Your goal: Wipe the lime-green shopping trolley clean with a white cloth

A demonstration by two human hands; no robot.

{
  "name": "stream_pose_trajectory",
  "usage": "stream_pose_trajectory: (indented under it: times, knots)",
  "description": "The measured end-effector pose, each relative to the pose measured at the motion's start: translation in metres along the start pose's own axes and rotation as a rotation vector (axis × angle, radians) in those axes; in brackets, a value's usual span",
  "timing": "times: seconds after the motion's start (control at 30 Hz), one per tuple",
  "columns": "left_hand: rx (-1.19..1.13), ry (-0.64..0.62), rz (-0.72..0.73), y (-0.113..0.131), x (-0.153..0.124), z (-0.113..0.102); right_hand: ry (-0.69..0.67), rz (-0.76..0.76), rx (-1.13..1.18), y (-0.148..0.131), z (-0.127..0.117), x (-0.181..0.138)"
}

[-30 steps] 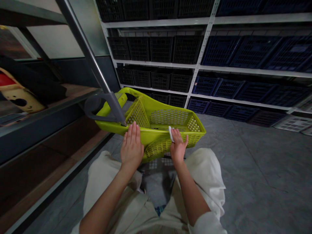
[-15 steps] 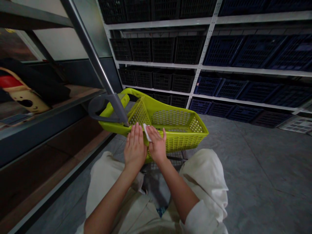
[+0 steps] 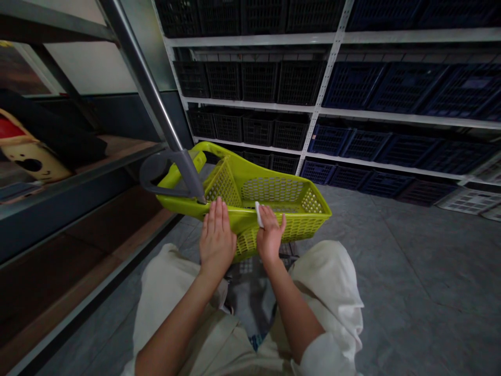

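A lime-green plastic basket [image 3: 297,201] with a perforated wall and a grey handle [image 3: 151,169] lies tilted in front of my knees. My left hand [image 3: 216,235] rests flat on its near rim, fingers stretched out and together. My right hand [image 3: 270,232] presses a small white cloth [image 3: 258,214] against the same rim, just right of the left hand.
A slanted metal post [image 3: 156,107] crosses in front of the basket's left end. Shelving with dark blue and black crates [image 3: 352,83] fills the back wall. A low shelf [image 3: 78,177] runs along the left, with a red and cream object [image 3: 27,151] on it. The floor is grey concrete.
My right hand slid the white cloth left along the rim until it met the left hand, then moved back a little to the right. The left hand stayed in place.
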State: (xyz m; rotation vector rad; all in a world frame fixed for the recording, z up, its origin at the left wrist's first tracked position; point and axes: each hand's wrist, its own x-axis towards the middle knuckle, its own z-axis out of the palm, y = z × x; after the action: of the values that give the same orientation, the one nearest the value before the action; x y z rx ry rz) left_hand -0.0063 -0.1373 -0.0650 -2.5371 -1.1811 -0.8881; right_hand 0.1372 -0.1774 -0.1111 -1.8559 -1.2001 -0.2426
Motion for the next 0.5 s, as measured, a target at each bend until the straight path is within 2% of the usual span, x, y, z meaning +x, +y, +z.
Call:
stream_pose_trajectory:
  times: [0.1,0.2,0.3,0.5]
  knots:
    - [0.027,0.028,-0.011,-0.001,-0.001,0.005,-0.158,-0.162,0.092,-0.049,0.006,0.007]
    - [0.060,0.038,-0.009,-0.002,-0.001,0.007,-0.223,-0.231,0.127,-0.066,0.004,0.010]
    - [0.065,0.011,0.011,-0.002,-0.001,0.005,-0.206,-0.240,0.079,-0.041,-0.003,0.007]
    - [0.031,-0.012,0.004,-0.002,-0.001,0.001,-0.053,-0.090,-0.125,0.055,-0.026,-0.007]
